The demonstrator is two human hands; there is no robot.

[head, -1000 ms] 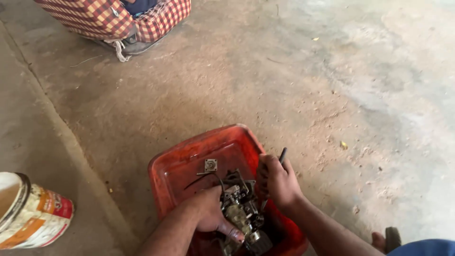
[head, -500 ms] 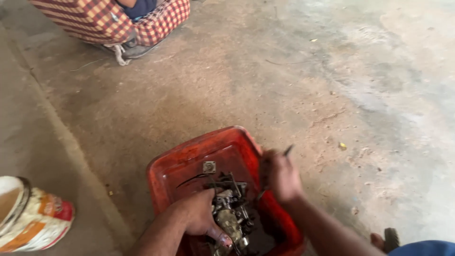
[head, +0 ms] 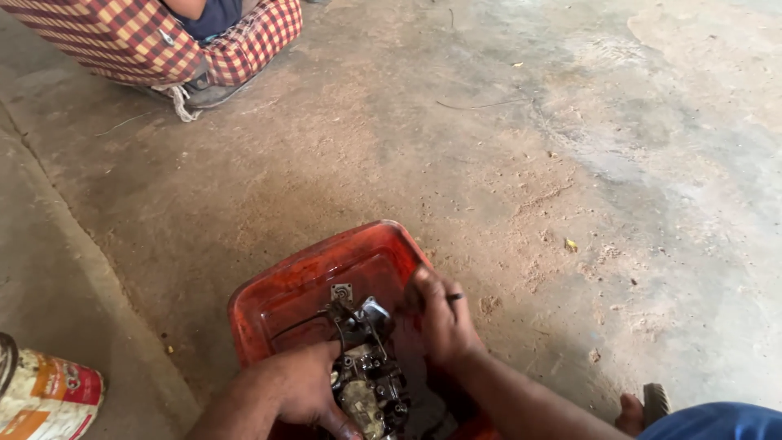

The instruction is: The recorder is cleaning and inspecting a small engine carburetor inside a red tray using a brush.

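Observation:
A red plastic tray (head: 285, 297) sits on the concrete floor at the bottom of the head view. A greasy metal engine part (head: 366, 383) with levers and screws rests inside it. My left hand (head: 305, 391) grips the part from its left side. My right hand (head: 440, 318) is closed around a thin dark tool (head: 453, 297), whose end sticks out to the right, and it hovers over the part's right side. A small square metal plate (head: 341, 292) lies in the tray just beyond the part.
A worn paint can (head: 45, 395) lies at the bottom left. Another person in checked cloth (head: 155, 41) sits at the top left, with a shoe beside them. My toes and sandal (head: 643, 407) show at the bottom right. Sandy concrete floor lies all around.
My right hand has lowered and turned the tool so less of it sticks up. The view has tilted, moving the tray slightly up in the frame. My left hand keeps its grip.

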